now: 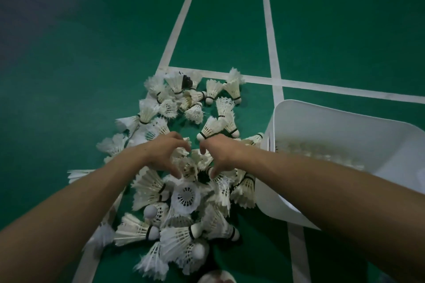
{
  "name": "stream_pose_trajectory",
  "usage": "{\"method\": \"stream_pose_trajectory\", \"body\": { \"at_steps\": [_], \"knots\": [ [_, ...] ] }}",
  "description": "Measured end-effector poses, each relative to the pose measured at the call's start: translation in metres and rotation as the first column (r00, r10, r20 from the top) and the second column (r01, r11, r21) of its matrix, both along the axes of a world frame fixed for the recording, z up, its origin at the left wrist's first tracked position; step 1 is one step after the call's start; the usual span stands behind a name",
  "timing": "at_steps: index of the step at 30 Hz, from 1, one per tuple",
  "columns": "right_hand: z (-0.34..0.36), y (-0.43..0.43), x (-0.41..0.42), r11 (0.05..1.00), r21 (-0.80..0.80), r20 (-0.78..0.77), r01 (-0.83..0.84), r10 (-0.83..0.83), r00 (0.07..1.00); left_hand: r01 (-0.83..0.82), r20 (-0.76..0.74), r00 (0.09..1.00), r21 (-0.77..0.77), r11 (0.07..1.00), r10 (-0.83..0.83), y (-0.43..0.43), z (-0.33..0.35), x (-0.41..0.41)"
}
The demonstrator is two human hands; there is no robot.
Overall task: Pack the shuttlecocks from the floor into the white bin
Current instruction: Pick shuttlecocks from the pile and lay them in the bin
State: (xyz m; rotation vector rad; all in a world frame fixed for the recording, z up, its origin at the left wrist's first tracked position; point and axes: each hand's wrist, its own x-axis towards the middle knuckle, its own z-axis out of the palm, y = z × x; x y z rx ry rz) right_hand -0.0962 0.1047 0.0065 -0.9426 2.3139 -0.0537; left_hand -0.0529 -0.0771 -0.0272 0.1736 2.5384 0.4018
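Several white feather shuttlecocks [184, 197] lie in a loose heap on the green court floor, stretching from the far line to the near edge of view. The white bin [388, 181] stands to the right of the heap, and some shuttlecocks [310, 147] show inside it. My left hand [164, 153] and my right hand [218, 156] hover side by side over the middle of the heap, fingers curved downward and apart, thumbs close to the feathers. I see nothing held in either hand.
White court lines [269, 30] cross the green floor [92, 53]; two run away from me and one crosses behind the heap. A dark object [187, 80] lies among the far shuttlecocks. Bare floor lies left of and beyond the heap.
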Motion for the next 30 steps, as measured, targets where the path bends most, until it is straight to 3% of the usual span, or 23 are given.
{"method": "stream_pose_trajectory", "body": {
  "at_steps": [5,11,16,27,30],
  "knots": [
    [-0.009,0.001,0.001,0.999,0.023,-0.052,-0.036,0.037,0.998,-0.049,-0.142,0.988,0.048,0.998,0.056,-0.001,-0.004,0.006],
    [-0.011,0.012,0.001,1.000,0.028,-0.097,-0.014,0.016,0.995,0.013,-0.201,0.980,0.114,0.993,0.010,0.011,0.009,-0.002],
    [-0.002,0.013,-0.003,0.999,0.035,-0.108,0.018,-0.014,0.994,0.097,-0.089,0.992,0.061,0.993,-0.091,0.025,0.016,-0.010],
    [0.046,0.028,-0.022,0.972,-0.175,-0.192,0.157,-0.190,0.963,0.166,0.156,0.975,-0.029,0.986,-0.159,0.039,0.019,-0.031],
    [0.057,0.036,-0.025,0.955,-0.232,-0.198,0.186,-0.233,0.952,0.177,0.153,0.973,-0.029,0.984,-0.170,0.041,0.015,-0.038]
  ]
}}
